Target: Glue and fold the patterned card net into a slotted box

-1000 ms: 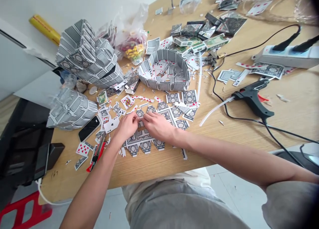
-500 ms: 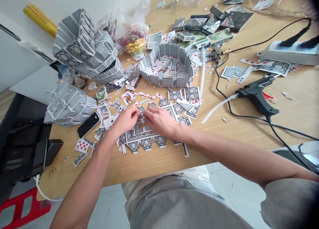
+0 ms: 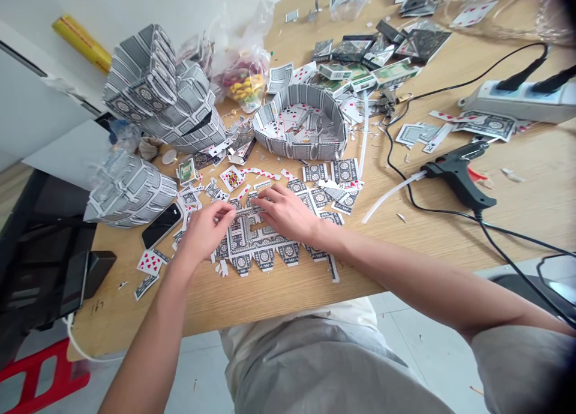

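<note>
A flat panel of joined playing cards (image 3: 265,244) lies on the table, backs up, with trimmed tabs along its near edge and a gap in its middle. My left hand (image 3: 206,227) is at the panel's left far corner, thumb and fingers closed in a pinch; what lies between the fingertips is too small to make out. Over the panel's far side rests my right hand (image 3: 288,213), palm down, its fingers stretched out and slightly apart, covering some card tabs there. Loose card pieces (image 3: 345,192) lie to the right of the panel.
A card-walled tray (image 3: 300,151) stands behind the panel. At the left are card-built structures (image 3: 135,189) and a phone (image 3: 161,225). A glue gun (image 3: 463,177), its cord and a power strip (image 3: 517,99) are at the right. Card boxes (image 3: 355,47) lie at the back.
My left hand has moved left along the panel's far edge, away from my right hand. My right hand's fingers have gone from bunched to stretched out.
</note>
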A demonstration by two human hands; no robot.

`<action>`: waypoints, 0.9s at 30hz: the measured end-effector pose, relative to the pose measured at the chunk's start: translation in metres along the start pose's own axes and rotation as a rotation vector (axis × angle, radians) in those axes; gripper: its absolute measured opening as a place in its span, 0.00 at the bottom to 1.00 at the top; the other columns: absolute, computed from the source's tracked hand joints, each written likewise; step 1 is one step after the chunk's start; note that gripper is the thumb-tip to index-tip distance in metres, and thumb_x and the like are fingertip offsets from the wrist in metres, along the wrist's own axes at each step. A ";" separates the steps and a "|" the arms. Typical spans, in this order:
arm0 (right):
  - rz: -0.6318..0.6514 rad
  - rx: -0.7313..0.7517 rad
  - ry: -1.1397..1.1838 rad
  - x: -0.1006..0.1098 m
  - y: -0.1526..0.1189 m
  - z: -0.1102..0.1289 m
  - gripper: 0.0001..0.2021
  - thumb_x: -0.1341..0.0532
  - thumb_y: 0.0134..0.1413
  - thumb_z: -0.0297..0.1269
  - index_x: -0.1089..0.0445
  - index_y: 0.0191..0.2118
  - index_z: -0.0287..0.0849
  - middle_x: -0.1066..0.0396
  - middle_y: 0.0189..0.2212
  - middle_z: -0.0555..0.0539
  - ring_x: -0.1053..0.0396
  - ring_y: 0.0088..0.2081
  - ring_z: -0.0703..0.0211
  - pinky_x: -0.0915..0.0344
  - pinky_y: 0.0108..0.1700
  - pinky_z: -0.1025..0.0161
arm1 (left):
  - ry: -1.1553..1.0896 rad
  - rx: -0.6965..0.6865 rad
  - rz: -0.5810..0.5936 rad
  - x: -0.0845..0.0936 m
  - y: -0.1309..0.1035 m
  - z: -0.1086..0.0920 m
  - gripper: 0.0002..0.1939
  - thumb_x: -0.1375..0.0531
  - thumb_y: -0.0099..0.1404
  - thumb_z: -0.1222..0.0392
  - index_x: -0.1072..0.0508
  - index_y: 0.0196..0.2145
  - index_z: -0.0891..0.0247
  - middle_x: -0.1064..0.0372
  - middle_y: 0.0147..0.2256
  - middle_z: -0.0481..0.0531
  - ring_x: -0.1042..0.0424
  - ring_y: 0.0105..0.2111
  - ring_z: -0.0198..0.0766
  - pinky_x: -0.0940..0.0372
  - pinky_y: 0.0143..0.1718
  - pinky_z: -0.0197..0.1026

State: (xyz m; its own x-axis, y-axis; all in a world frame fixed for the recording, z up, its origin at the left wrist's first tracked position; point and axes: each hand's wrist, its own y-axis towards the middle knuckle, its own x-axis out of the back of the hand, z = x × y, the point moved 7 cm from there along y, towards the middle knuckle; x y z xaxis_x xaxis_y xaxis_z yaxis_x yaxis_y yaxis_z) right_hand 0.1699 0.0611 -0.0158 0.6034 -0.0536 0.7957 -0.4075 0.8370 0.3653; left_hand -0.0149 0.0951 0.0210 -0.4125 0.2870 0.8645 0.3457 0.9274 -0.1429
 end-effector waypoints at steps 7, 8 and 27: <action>0.029 -0.042 0.018 -0.005 0.006 -0.004 0.11 0.40 0.72 0.34 0.20 0.50 0.40 0.24 0.50 0.37 0.35 0.53 0.43 0.38 0.57 0.48 | 0.451 0.397 -0.160 0.048 -0.083 0.097 0.34 0.39 0.62 0.29 0.29 0.49 0.62 0.27 0.51 0.69 0.23 0.49 0.61 0.29 0.52 0.58; 0.025 -0.041 0.024 -0.004 0.007 -0.003 0.12 0.40 0.71 0.34 0.20 0.51 0.40 0.24 0.50 0.37 0.35 0.53 0.43 0.38 0.57 0.48 | 0.439 0.419 -0.168 0.048 -0.091 0.107 0.34 0.39 0.61 0.29 0.30 0.50 0.62 0.27 0.52 0.69 0.23 0.49 0.61 0.29 0.52 0.57; 0.114 -0.146 0.322 0.033 0.044 0.038 0.10 0.36 0.62 0.28 0.18 0.46 0.38 0.18 0.37 0.44 0.24 0.37 0.57 0.32 0.44 0.58 | 0.167 -0.211 -0.332 0.046 -0.105 0.008 0.14 0.44 0.78 0.53 0.25 0.54 0.59 0.26 0.51 0.59 0.25 0.53 0.47 0.31 0.58 0.48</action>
State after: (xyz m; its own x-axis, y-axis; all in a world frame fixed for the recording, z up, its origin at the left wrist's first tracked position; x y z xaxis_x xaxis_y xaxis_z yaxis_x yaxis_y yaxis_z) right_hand 0.1458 0.0758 0.0448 0.7536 0.1994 0.6263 -0.3968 0.8977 0.1917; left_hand -0.0771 0.0129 0.0716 -0.3945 -0.0776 0.9156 0.3894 0.8884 0.2430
